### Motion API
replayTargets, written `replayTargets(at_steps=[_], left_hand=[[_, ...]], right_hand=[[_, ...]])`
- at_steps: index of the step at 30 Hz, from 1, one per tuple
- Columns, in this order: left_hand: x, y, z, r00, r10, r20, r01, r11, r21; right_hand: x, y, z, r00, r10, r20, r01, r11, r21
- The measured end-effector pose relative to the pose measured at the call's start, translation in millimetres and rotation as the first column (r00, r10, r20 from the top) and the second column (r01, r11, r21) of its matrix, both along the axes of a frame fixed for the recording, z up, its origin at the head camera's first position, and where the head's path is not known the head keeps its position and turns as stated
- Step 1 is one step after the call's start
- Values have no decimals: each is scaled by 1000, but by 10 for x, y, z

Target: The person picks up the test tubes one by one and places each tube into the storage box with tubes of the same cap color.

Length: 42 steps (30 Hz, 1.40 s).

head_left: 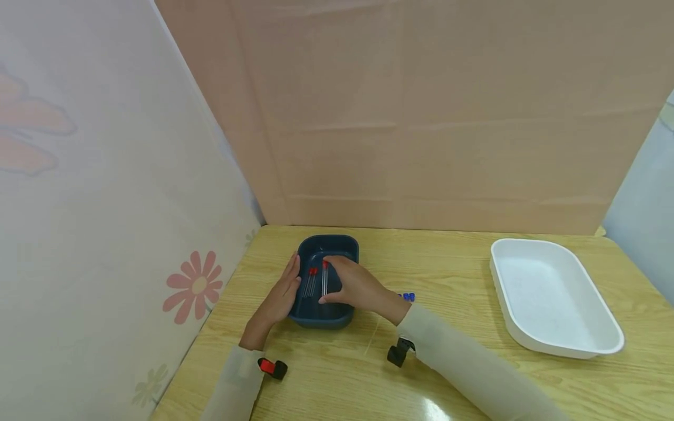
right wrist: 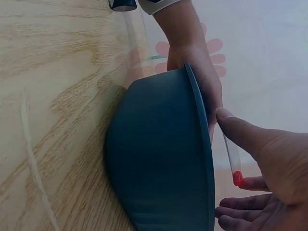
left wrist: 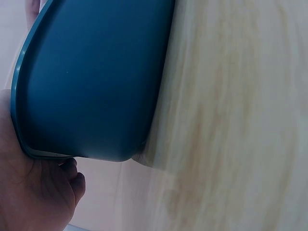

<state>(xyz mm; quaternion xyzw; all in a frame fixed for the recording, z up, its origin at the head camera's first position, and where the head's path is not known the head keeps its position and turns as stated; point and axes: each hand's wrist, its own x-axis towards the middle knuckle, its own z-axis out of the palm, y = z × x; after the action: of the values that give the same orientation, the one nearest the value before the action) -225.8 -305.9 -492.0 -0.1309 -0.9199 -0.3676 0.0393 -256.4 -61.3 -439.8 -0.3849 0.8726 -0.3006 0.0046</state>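
Note:
A dark blue plastic basin (head_left: 321, 318) stands on the wooden table. My left hand (head_left: 279, 298) grips its left rim; in the left wrist view several fingers (left wrist: 72, 180) curl beneath the rim, outside the wall. Over the basin, my right hand (head_left: 355, 283) pinches a clear test tube (head_left: 324, 283) lengthwise, thumb at the bottom end and a finger at the red cap (right wrist: 238, 178). Two more red-capped test tubes (head_left: 310, 283) lie inside the basin, to the left of the held one. Its right wall hides the interior from the right wrist camera.
Blue caps (head_left: 408, 297) show just behind the right forearm, the rest of those items hidden by it. A white tray (head_left: 558, 298) sits at the table's right side. A flowered wall covering (head_left: 131, 204) borders the left, and a tan sheet (head_left: 437, 146) hangs behind.

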Motion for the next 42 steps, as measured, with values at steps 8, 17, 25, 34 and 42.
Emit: replayTargets(at_steps=[8,17,25,34,42], left_hand=[[9,-16,-10,1000,1,3,-1,1000,1],[14,1,-7,1000,21,-5,-21,1000,-12],[3,1,-20,1000,20,19,-20,1000,-14],[0,-14,-14,1000,16,22,-15,1000,-13],[-5,-16,-26,1000,8,18,-8,1000,-6]], right_hand=[[-48,-82,-5,1000,3,13,-3,1000,16],[-145,-180,-46,999,-10,46,8,999,42],[-193,-241,-53,998,4,57,-6,999,33],[-234,-291,-77,997,-2,81,0,1000,27],[-263,-338,-112,994,-9,112,5,999,36]])
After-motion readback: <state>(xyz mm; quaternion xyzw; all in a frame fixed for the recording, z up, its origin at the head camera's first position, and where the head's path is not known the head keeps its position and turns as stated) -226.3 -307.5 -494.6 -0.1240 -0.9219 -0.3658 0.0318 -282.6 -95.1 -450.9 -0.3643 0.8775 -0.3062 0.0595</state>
